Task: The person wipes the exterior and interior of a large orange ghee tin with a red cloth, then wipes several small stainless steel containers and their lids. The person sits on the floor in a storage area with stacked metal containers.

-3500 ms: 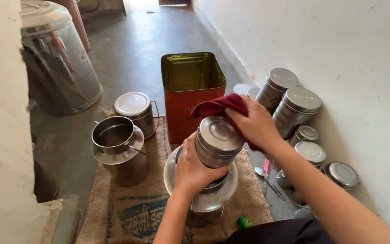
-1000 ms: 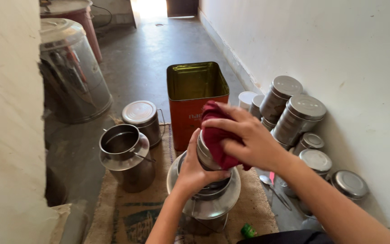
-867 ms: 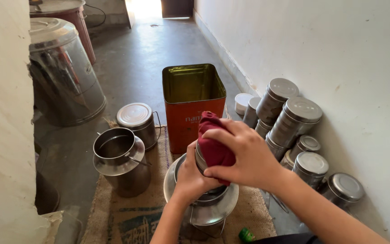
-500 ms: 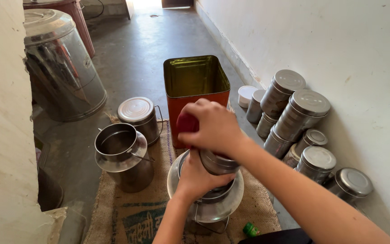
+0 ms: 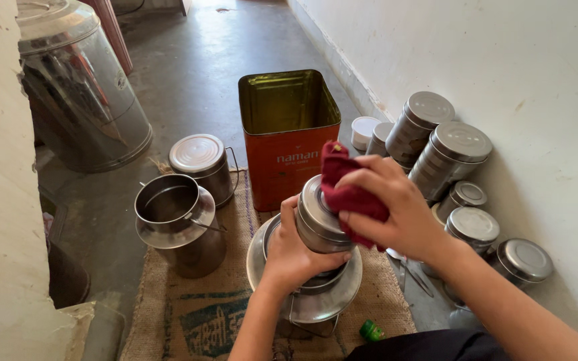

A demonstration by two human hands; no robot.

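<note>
Now the left hand has its grip wrapped round the tilted steel tin, lid leaning left; the right hand presses a red cloth against its right flank.

Glossy steel canister, wiped with soft maroon cloth; at nine o'clock shiny metal milk can on rough, matt burlap sack.
</note>
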